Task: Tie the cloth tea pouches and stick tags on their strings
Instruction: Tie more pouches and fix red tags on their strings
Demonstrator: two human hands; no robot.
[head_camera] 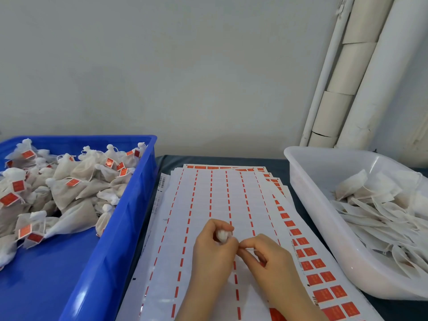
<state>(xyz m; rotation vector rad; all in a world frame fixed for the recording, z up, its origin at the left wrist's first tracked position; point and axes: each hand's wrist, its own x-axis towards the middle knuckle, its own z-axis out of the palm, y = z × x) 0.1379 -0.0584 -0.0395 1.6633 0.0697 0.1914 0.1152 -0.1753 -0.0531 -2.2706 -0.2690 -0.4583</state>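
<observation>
White cloth pouch (224, 235) is bunched in your left hand (213, 253), with the fingers curled round its neck. It's held low over the sticker sheets (208, 193), mid-counter. Your right hand (271, 258) is close beside the left, thumb and forefinger pinching what looks like the string (248, 250). It's very thin and hard to make out. Judged step: tying off, no tag on yet.

Risks from here:
- The string could slip out of the pinch because there's so little to grip. That would leave a loose knot and the neck could reopen.
- If your left hand eases its grip before the knot cinches, the pouch drops onto the sheets.
- The red tags (322, 278) remain only along the right edge of the sheets, and the rest looks peeled. Reaching for them one-handed could drag the loose stack.

Around you:
- The blue crate (148, 172) on the left holds tied, tagged pouches (69, 188).
- The white tub (308, 193) on the right holds flat untied pouches (382, 205). Its wall sits just beside the tag column, so it crowds that reach.
- Dark counter (287, 163) shows between the sheets and the tub, and there are white pipes (370, 77) at the back right.
</observation>
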